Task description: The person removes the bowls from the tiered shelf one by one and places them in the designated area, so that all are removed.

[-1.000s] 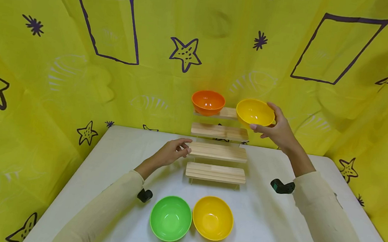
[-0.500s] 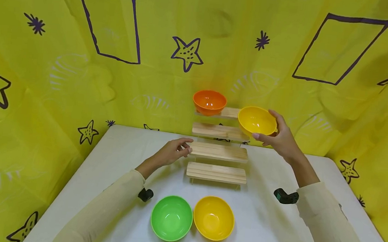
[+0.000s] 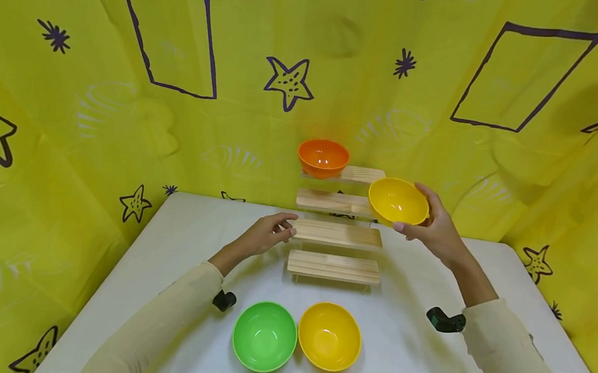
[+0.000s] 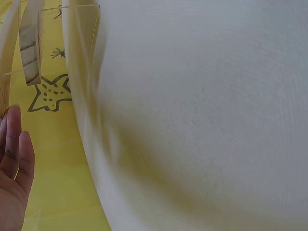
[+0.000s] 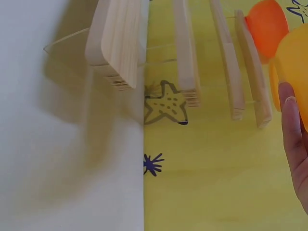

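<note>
My right hand (image 3: 442, 230) grips a yellow bowl (image 3: 398, 202) by its right side, thumb at the near rim. The bowl is held tilted, off the right end of the tiered wooden shelf (image 3: 338, 233). In the right wrist view, the thumb (image 5: 291, 122) lies against the bowl's wall. My left hand (image 3: 264, 234) holds the left end of a lower board between finger and thumb; in the left wrist view its fingers (image 4: 14, 130) reach the wood at the edge. An orange bowl (image 3: 323, 157) sits on the top board's left part.
A green bowl (image 3: 264, 337) and a second yellow bowl (image 3: 330, 337) stand side by side on the white table (image 3: 401, 364), in front of the shelf. A yellow patterned curtain (image 3: 240, 127) hangs close behind. Clear supports (image 4: 67, 6) carry the boards.
My right hand has lowered the yellow bowl from beside the top board, moving it slightly right and nearer. The left hand stays at the shelf, and the other bowls have not moved.
</note>
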Demonstrator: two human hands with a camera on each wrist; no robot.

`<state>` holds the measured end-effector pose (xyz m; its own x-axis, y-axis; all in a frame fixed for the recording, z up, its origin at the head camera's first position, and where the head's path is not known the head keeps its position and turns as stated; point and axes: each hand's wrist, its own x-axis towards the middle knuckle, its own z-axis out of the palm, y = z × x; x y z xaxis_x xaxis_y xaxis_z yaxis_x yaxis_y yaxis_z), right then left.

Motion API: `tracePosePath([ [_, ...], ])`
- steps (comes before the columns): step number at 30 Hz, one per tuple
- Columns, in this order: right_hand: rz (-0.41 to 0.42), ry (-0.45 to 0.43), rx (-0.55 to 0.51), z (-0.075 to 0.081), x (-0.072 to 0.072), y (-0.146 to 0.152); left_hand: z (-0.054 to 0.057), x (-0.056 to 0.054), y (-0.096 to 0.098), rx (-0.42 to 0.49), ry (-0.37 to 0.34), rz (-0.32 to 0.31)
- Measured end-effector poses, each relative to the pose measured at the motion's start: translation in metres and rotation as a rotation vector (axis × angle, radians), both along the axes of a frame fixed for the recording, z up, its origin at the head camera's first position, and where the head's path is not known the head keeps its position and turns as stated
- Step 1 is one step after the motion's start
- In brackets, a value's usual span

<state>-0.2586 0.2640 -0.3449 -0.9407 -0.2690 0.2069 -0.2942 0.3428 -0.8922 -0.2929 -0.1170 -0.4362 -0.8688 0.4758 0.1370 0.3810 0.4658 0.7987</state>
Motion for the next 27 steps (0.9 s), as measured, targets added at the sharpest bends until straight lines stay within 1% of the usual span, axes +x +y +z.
tracePosePath([
  [11, 0.038, 0.002, -0.017, -0.010, 0.013, 0.005, 0.000, 0.000, 0.001, 0.006, 0.000, 0.001],
  [16, 0.041, -0.001, -0.021, -0.014, 0.018, 0.007, -0.001, 0.000, 0.001, 0.008, -0.005, 0.007],
  [23, 0.037, 0.004, 0.004, -0.020, 0.026, 0.011, 0.000, 0.001, 0.001, 0.012, -0.007, 0.009],
  [27, 0.045, 0.001, -0.015, -0.023, 0.031, 0.013, 0.000, 0.001, 0.001, 0.012, -0.008, 0.007],
])
